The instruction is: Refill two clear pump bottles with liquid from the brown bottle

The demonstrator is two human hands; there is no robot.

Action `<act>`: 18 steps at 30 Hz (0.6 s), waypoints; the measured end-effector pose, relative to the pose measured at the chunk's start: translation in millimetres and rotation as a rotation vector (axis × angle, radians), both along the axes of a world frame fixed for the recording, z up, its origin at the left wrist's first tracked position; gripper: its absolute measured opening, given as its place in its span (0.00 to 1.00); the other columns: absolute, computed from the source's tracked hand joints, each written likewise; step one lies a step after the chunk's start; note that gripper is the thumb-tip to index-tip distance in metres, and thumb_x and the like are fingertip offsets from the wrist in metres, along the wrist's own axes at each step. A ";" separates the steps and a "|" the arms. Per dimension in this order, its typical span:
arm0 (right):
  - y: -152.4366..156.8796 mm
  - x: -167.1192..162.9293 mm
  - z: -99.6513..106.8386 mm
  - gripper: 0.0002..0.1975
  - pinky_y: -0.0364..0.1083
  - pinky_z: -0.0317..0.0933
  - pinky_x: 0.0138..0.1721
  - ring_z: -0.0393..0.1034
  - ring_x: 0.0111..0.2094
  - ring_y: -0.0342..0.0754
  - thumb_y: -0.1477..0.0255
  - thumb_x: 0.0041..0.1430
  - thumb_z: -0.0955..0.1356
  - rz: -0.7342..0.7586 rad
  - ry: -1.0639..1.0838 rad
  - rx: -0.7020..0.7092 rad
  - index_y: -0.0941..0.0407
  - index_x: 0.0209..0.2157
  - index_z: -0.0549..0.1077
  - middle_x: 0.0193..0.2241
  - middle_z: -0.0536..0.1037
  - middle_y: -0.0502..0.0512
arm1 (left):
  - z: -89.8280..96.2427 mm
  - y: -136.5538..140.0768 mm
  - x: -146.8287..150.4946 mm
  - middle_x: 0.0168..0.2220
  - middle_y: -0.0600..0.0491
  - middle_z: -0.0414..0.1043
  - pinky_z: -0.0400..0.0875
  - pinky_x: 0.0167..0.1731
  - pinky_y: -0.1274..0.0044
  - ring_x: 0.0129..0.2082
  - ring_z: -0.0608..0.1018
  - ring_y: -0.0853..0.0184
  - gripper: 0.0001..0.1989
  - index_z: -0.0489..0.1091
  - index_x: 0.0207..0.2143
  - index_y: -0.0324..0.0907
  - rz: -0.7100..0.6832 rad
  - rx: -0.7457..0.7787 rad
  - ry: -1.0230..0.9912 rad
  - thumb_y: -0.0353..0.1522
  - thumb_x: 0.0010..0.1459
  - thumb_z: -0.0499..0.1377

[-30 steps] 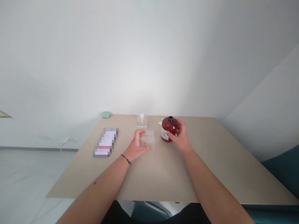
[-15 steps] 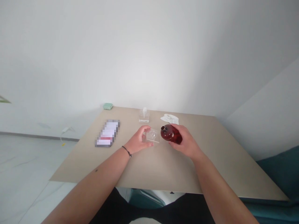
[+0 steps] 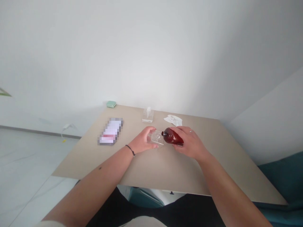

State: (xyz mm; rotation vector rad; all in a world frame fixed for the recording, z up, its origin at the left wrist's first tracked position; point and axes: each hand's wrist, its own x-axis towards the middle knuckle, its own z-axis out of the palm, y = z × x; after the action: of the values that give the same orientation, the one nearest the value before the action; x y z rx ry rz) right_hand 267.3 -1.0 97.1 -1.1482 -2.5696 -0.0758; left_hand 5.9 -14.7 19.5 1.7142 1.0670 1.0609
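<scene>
Head view: the left hand [image 3: 141,141] has its grip around a clear square container [image 3: 156,137] over the middle of the bench [image 3: 229,148]. Just right of it, the right hand [image 3: 190,142] grasps a dark red bottle [image 3: 172,136], tilted with its open mouth leftward, beside the container; whether they touch, I cannot tell. A crumpled tissue [image 3: 174,120] lies beyond the bottle; a pixelated phone [image 3: 110,131] lies left.

I count one bottle [image 3: 172,136], two clear containers [image 3: 157,138], one phone [image 3: 110,131], one case [image 3: 111,104], one tissue [image 3: 174,119].
</scene>
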 end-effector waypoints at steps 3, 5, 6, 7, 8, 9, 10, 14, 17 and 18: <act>-0.2 0.3 -0.7 0.34 0.57 0.63 0.52 0.68 0.53 0.61 0.68 0.51 0.70 0.000 0.030 0.017 0.50 0.61 0.65 0.54 0.73 0.60 | -1.3 0.7 0.1 0.59 0.43 0.63 0.67 0.56 0.60 0.60 0.68 0.51 0.39 0.60 0.57 0.44 -0.004 -0.007 -0.010 0.37 0.45 0.72; -0.6 -0.1 -0.4 0.34 0.57 0.62 0.53 0.68 0.53 0.61 0.68 0.51 0.70 0.006 0.030 0.026 0.49 0.61 0.64 0.54 0.73 0.60 | -1.6 1.0 0.2 0.60 0.43 0.63 0.67 0.57 0.60 0.60 0.68 0.51 0.39 0.60 0.58 0.44 -0.003 -0.007 -0.015 0.37 0.45 0.72; -0.8 -0.4 0.0 0.35 0.57 0.62 0.53 0.68 0.53 0.62 0.68 0.50 0.70 0.007 0.021 0.029 0.49 0.61 0.65 0.54 0.74 0.60 | -1.5 1.0 0.3 0.60 0.43 0.63 0.67 0.57 0.60 0.60 0.68 0.51 0.39 0.60 0.58 0.45 -0.003 -0.006 -0.014 0.38 0.45 0.72; -1.2 -0.8 0.5 0.35 0.57 0.62 0.53 0.68 0.53 0.62 0.68 0.50 0.70 0.005 0.006 0.032 0.49 0.61 0.65 0.54 0.74 0.60 | -1.3 1.0 0.3 0.60 0.43 0.63 0.67 0.56 0.60 0.60 0.68 0.50 0.40 0.60 0.58 0.45 -0.001 -0.005 -0.012 0.38 0.45 0.72; -1.5 -1.1 1.1 0.35 0.58 0.62 0.53 0.68 0.53 0.62 0.68 0.50 0.70 0.001 -0.009 0.033 0.49 0.61 0.65 0.54 0.74 0.60 | -1.1 0.9 0.5 0.59 0.43 0.63 0.67 0.56 0.60 0.60 0.68 0.50 0.40 0.60 0.58 0.45 0.001 -0.005 -0.008 0.38 0.45 0.72; -1.9 -1.4 1.7 0.35 0.58 0.62 0.53 0.68 0.53 0.62 0.68 0.50 0.70 -0.004 -0.023 0.035 0.49 0.61 0.65 0.54 0.74 0.60 | -0.8 0.7 0.6 0.59 0.43 0.63 0.67 0.56 0.60 0.60 0.68 0.50 0.40 0.60 0.58 0.45 0.004 -0.005 -0.005 0.38 0.44 0.72; -2.4 -1.6 2.2 0.35 0.58 0.61 0.53 0.68 0.53 0.62 0.68 0.50 0.70 -0.009 -0.036 0.036 0.48 0.61 0.65 0.54 0.74 0.60 | -0.7 0.6 0.7 0.59 0.43 0.63 0.68 0.56 0.60 0.60 0.68 0.50 0.40 0.60 0.58 0.45 0.008 -0.004 -0.003 0.38 0.44 0.72; -4.0 -1.9 4.4 0.34 0.59 0.61 0.53 0.68 0.53 0.63 0.67 0.51 0.70 -0.015 -0.072 0.049 0.48 0.61 0.65 0.55 0.73 0.59 | -1.1 0.3 1.0 0.59 0.44 0.64 0.68 0.55 0.60 0.59 0.69 0.50 0.39 0.62 0.57 0.46 0.018 0.011 -0.009 0.37 0.44 0.72; -4.5 -2.4 7.5 0.34 0.58 0.60 0.53 0.68 0.53 0.62 0.68 0.51 0.70 -0.015 -0.098 0.062 0.47 0.62 0.65 0.55 0.73 0.59 | -1.2 0.4 0.7 0.59 0.43 0.64 0.68 0.55 0.60 0.59 0.69 0.50 0.40 0.62 0.58 0.45 0.019 0.023 0.001 0.37 0.44 0.73; -4.5 -2.6 8.9 0.34 0.58 0.60 0.53 0.68 0.53 0.62 0.68 0.51 0.70 -0.014 -0.109 0.065 0.47 0.61 0.65 0.55 0.73 0.58 | -0.9 0.3 0.6 0.59 0.43 0.64 0.68 0.55 0.60 0.59 0.69 0.50 0.40 0.62 0.58 0.45 0.020 0.024 0.008 0.38 0.44 0.73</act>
State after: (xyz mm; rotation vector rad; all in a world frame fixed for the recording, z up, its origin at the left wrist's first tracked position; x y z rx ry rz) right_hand 264.7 -5.5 106.0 -1.1688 -2.6323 -0.2296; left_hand 6.5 -14.4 18.6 1.7314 1.0822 1.0846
